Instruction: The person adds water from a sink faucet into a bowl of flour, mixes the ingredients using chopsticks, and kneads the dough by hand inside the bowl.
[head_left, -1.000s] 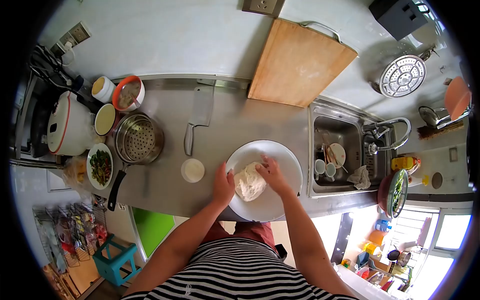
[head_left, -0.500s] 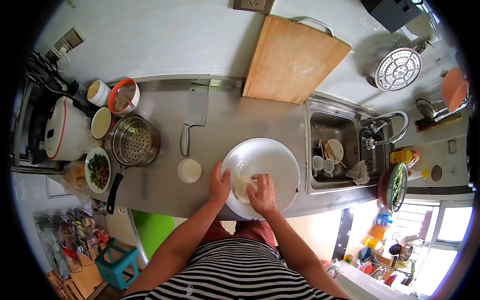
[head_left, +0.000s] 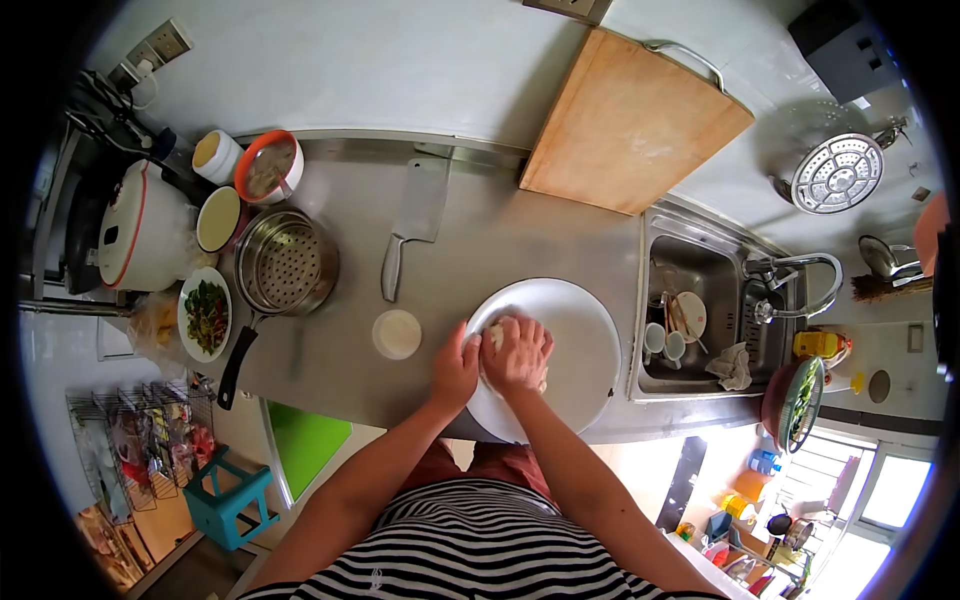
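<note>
A wide white basin (head_left: pixel 588 350) stands at the counter's front edge, with a lump of pale dough inside it. My left hand (head_left: pixel 457 368) is closed on the basin's left rim, thumb up along the edge. Over the dough (head_left: pixel 543 382) lies my right hand (head_left: pixel 516 354), fingers curled round it and palm pressing on it. Most of the dough is hidden beneath this hand; only pale bits show at its edges. Left of the basin is a small round dish (head_left: pixel 397 334) with something whitish in it.
A cleaver (head_left: pixel 420 200) lies behind the dish. Further left are a steamer pot (head_left: pixel 285 262) with a black handle and a plate of chopped greens (head_left: pixel 206 313). A wooden cutting board (head_left: pixel 635 120) leans on the wall; the sink (head_left: pixel 690 375) with cups is right.
My right hand has moved left across the basin toward my left hand, covering the dough more fully. The whole view has shifted and turned slightly.
</note>
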